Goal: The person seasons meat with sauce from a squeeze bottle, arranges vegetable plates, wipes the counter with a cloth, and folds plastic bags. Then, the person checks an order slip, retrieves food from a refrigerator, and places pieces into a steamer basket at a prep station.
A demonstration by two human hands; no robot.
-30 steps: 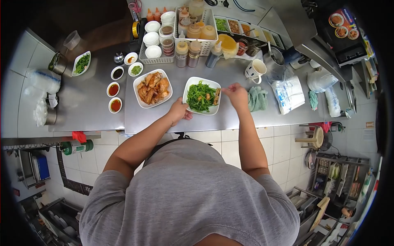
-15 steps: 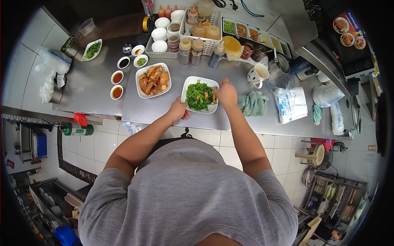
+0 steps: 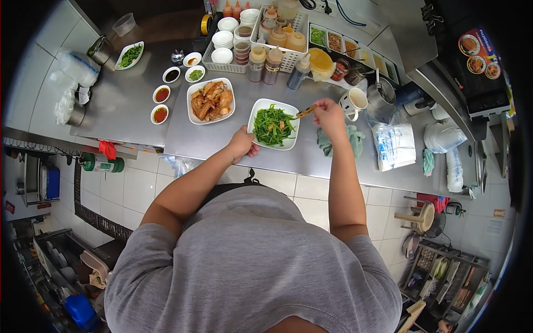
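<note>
My left hand (image 3: 242, 144) grips the near left edge of a square white plate (image 3: 285, 145), fingers wrapped at its rim. Cooked green vegetables (image 3: 273, 125) with small orange-brown pieces fill the plate. At the plate's right edge, my right hand (image 3: 328, 115) pinches a small brown piece of food (image 3: 305, 112), held just over the rim. To the left stands a square white plate of browned chicken pieces (image 3: 212, 101). A crumpled green cloth (image 3: 354, 140) lies on the steel counter, partly behind my right wrist.
Sauce dishes (image 3: 160, 115) stand on the left, near a smaller plate of greens (image 3: 131, 55). Behind are squeeze bottles (image 3: 272, 65), a white basket (image 3: 294, 59) and topping trays (image 3: 351, 48). A mug (image 3: 353, 103) and plastic bags (image 3: 393, 146) are on the right.
The brown piece that lay at the plate's right side is now lifted in my right hand, which has moved right and up from the plate. My left hand still holds the rim.
</note>
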